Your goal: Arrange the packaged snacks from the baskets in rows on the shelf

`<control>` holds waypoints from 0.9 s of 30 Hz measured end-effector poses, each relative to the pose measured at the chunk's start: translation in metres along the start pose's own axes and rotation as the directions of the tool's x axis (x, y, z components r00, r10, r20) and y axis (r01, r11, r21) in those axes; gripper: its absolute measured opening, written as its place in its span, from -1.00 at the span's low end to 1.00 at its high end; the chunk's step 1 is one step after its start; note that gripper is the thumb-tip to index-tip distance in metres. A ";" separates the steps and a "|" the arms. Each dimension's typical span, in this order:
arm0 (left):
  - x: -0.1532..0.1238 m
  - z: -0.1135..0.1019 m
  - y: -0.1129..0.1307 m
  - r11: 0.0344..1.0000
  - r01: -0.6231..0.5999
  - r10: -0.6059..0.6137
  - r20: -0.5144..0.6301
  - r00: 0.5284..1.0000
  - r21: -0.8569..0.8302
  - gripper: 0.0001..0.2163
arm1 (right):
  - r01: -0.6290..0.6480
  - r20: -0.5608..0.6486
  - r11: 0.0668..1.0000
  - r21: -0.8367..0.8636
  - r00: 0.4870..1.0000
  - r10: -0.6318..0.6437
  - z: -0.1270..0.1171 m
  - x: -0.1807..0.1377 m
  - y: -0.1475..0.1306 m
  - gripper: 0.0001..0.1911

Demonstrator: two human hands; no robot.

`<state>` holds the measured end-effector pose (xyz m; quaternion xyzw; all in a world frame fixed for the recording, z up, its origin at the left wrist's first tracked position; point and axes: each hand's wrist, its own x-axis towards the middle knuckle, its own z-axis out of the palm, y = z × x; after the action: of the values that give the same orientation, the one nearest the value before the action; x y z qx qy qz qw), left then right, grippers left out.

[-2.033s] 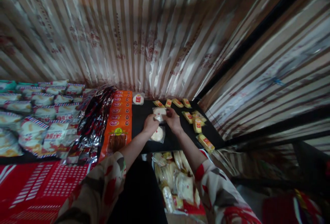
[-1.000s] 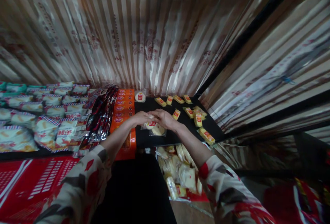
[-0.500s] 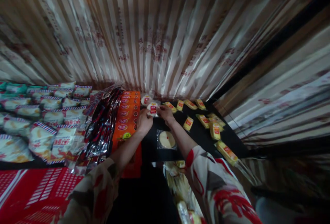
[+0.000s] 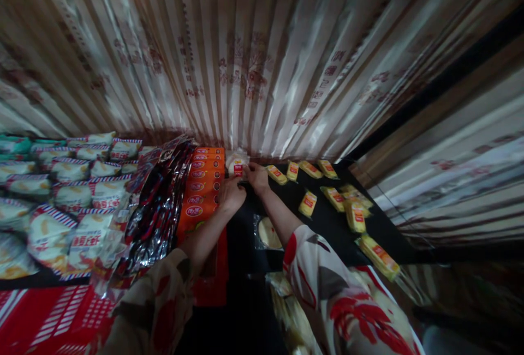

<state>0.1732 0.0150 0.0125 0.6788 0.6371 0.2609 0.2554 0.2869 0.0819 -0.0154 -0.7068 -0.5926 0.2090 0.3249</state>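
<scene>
A round pale pastry in a clear wrapper with a red label (image 4: 237, 169) is at the back of the black table, beside the orange packets. My left hand (image 4: 232, 195) is closed at its lower edge, the fingertips partly hidden behind the knuckles. From the right side my right hand (image 4: 257, 178) pinches the wrapper's edge. A second wrapped pastry seems to lie behind or under the held one, mostly covered. Closer to me, another round wrapped pastry (image 4: 269, 233) lies flat, partly hidden by my right forearm.
Orange packets (image 4: 203, 186) stand in an overlapping row on the left, beside dark shiny packets (image 4: 158, 208) and white snack bags (image 4: 84, 240). Small yellow packets (image 4: 308, 203) are scattered on the right. A red basket (image 4: 61, 322) is at lower left; a pleated printed curtain (image 4: 245, 60) hangs behind.
Both hands have moved the held pastry slightly back and left, over the other wrapped pastry, which is now mostly covered. The view has shifted slightly.
</scene>
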 end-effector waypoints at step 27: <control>-0.131 0.030 0.020 0.852 -0.513 0.391 0.522 0.758 0.106 -0.27 | 0.122 -0.183 0.991 0.055 0.977 -0.110 -0.091 -0.151 0.059 -0.69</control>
<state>0.2014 -0.1169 0.0005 0.8819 0.3956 0.0581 0.2496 0.3586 -0.0897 -0.0066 -0.6760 -0.5938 0.1447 0.4117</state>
